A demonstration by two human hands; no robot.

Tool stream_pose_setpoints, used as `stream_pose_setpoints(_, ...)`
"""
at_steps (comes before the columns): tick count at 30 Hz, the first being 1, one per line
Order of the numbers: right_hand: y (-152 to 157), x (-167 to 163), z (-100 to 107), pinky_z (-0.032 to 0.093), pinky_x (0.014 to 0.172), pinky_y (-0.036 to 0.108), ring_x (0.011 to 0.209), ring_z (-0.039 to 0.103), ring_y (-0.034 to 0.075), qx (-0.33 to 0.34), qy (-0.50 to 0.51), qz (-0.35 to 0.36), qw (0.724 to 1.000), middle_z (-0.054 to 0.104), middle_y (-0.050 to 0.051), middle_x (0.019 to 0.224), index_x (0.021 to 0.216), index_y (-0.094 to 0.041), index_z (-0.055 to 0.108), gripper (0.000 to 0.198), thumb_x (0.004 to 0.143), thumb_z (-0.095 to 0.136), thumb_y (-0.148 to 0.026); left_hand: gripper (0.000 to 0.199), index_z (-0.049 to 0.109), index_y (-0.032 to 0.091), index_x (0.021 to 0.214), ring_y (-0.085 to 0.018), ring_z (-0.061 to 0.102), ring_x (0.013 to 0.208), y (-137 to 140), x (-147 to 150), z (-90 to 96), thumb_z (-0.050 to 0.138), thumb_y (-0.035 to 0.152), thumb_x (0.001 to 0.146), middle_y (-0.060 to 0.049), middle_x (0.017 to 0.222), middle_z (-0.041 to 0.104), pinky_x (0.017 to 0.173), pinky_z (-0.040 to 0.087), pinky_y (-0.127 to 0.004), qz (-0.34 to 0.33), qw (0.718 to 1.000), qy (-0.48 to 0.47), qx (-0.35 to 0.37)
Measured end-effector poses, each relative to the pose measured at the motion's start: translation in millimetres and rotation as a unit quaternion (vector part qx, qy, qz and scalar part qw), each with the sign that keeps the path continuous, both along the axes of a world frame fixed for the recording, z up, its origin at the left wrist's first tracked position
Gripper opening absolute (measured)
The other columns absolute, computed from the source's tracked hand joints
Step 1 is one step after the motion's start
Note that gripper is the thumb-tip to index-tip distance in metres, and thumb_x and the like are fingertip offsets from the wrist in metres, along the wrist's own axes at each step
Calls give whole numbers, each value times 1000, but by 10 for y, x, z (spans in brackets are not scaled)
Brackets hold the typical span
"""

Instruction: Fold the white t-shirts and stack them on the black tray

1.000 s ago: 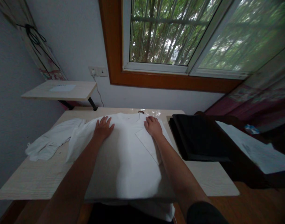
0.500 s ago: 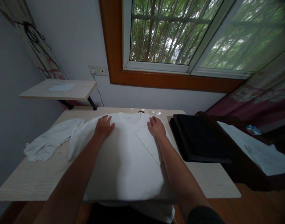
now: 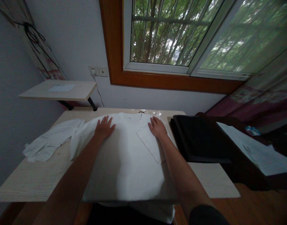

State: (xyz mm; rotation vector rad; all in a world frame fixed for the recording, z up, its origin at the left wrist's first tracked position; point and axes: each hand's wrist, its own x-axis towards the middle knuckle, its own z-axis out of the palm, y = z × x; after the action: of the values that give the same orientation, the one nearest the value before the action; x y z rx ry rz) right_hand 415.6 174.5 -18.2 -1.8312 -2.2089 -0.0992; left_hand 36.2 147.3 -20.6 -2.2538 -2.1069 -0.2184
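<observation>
A white T-shirt [image 3: 131, 156] lies spread over the table, its neckline toward the wall and its lower end hanging past the front edge. My left hand [image 3: 104, 127] rests flat on the shirt's left shoulder, fingers spread. On the opposite shoulder lies my right hand [image 3: 157, 127], palm down with the fingers stretched out. The shirt's right sleeve is folded inward across the body, its edge showing as a slanted line. To the left, a crumpled white cloth [image 3: 53, 139] sits on the tabletop.
The pale wooden table [image 3: 28, 181] carries a raised shelf [image 3: 40, 89] with a paper on it at back left. Folded black fabric [image 3: 202, 137] lies at the right, beside dark furniture holding a pale sheet [image 3: 253, 147]. A window [image 3: 166, 40] is behind.
The fingers of my left hand have spread a little wider on the shirt. My right hand stays in place, and the view has shifted very slightly.
</observation>
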Motion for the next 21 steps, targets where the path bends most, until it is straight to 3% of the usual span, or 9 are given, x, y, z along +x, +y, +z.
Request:
stream_pose_setpoints(7,-140,109,-23,25,123,43,150,34,25,-17,10,13,1000,40,13,161,152,-13,47,56,106,34,-43,67,34,20,159,-32,20,156,-323,-81,22,25,55,102,-13,168,23,124,18,-58,32,999,9,-12)
stream_pose_setpoints(12,-424,158,17,27,123,44,152,32,25,-21,18,33,999,38,13,162,151,-13,48,55,106,34,-43,62,38,21,156,-29,22,156,-600,-177,38,28,50,102,-12,167,28,124,18,-58,38,999,21,14)
stream_pose_setpoints(17,-828,-145,81,25,124,46,153,29,26,-7,18,73,997,33,13,164,153,-13,45,57,106,35,-44,55,50,15,148,-28,30,153,-724,-166,43,30,38,102,-14,160,43,128,11,-53,26,997,24,68)
stream_pose_setpoints(21,-1028,-389,98,24,125,47,153,29,26,-21,7,108,994,32,13,164,154,-15,44,57,106,35,-45,54,54,11,144,-25,37,149,-712,-153,33,29,30,100,-15,157,47,127,21,-45,-9,998,24,61)
